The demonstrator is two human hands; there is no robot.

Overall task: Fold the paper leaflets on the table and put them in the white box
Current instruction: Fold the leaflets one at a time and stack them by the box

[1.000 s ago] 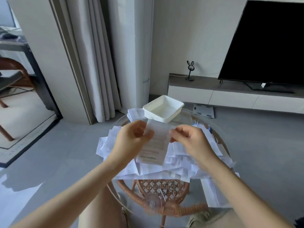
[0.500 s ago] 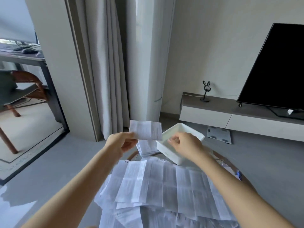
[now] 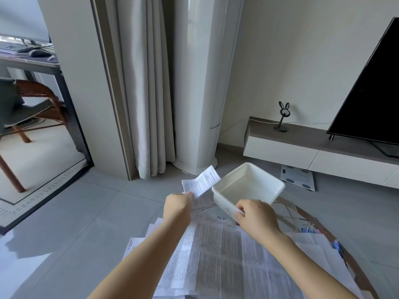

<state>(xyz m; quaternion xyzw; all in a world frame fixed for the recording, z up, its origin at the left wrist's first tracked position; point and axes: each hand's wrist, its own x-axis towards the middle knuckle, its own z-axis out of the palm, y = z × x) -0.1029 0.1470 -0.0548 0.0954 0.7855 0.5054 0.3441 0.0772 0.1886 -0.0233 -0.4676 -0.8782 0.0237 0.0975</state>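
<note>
My left hand [image 3: 177, 205] pinches a small folded leaflet [image 3: 201, 182] by its near end and holds it in the air just left of the white box [image 3: 248, 186]. The box is open on top and looks empty. My right hand [image 3: 254, 217] grips the box's near rim with curled fingers. A wide heap of unfolded printed leaflets [image 3: 218, 255] covers the round glass table [image 3: 302, 214] under both forearms. A small stack of papers [image 3: 203, 201] lies behind my left hand, partly hidden.
Binder clips [image 3: 308, 227] lie at the table's right edge, near its wicker rim. Beyond stand a curtain [image 3: 140, 93], a tall white tower unit [image 3: 198, 83], a low TV cabinet [image 3: 302, 147] with a television [image 3: 371, 89], and a floor scale [image 3: 298, 176].
The leaflet has gone from held up between both hands to folded small and held in the left hand alone. The right hand let go and took hold of the box's rim. The view tilted up.
</note>
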